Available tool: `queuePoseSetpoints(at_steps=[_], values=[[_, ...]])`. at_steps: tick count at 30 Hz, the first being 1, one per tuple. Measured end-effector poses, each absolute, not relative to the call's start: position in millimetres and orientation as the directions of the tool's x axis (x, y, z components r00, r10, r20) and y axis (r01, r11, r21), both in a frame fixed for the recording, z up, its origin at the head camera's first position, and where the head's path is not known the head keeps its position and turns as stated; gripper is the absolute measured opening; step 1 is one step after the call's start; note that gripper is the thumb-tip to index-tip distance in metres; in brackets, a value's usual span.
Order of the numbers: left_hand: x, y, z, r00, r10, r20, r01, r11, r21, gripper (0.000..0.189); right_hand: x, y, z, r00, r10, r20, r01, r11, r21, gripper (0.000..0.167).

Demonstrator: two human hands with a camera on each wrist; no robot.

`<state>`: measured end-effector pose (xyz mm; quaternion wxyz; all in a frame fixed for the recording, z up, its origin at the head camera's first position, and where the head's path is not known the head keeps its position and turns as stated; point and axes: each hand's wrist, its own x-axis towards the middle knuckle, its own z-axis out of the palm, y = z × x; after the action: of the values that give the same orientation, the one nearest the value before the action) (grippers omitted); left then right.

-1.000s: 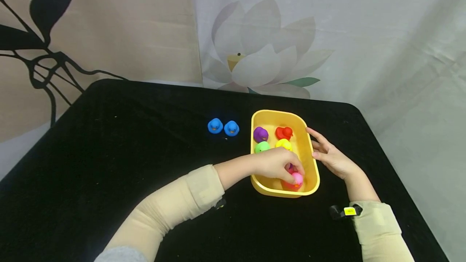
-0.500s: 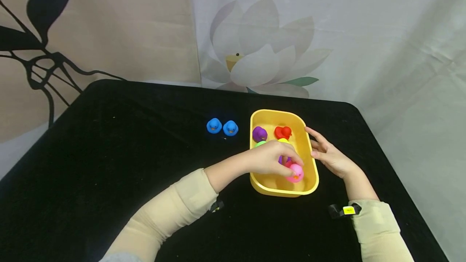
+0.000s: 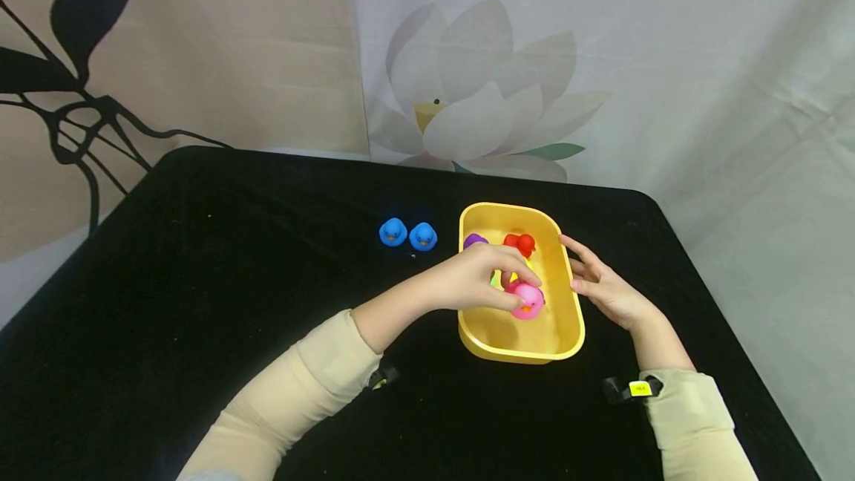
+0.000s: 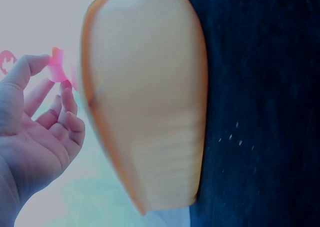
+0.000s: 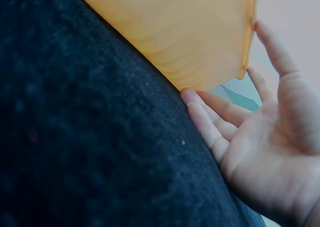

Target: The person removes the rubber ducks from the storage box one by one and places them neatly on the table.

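Observation:
Between the thumb and fingers of my left hand (image 3: 467, 277) is a pink rubber duck (image 3: 530, 304), held over the yellow plastic bin (image 3: 521, 336). The left wrist view shows the same pinch on the duck (image 4: 57, 68), above the level of the bin's rim. My right hand (image 3: 613, 289) touches the bin's right side. Its fingers are fairly straight against the outer wall (image 5: 185, 32), and the thumb meets the rim. Inside the bin lie a red duck (image 3: 525, 244) and a purple duck (image 3: 475, 240). Bits of green and yellow show behind my left hand, mostly hidden.
Two blue rubber ducks (image 3: 408, 234) stand side by side on the black tablecloth (image 3: 267, 258), left of the bin. A curtain with a printed flower (image 3: 481, 95) hangs behind the table.
My left hand has lifted the pink duck from low in the bin and carried it up, back and slightly left. The right hand keeps its place at the bin's side.

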<state>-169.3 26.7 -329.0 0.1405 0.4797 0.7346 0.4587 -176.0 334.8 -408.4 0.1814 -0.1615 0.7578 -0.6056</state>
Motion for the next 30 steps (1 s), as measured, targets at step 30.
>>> queuePoseSetpoints(at_steps=[30], values=[[-191,-55,-306,-0.603,0.684,0.410,0.602,0.055,0.796,0.028,-174,332,-407,-0.891,-0.447,-0.082,-0.028,0.235,-0.972,0.075]])
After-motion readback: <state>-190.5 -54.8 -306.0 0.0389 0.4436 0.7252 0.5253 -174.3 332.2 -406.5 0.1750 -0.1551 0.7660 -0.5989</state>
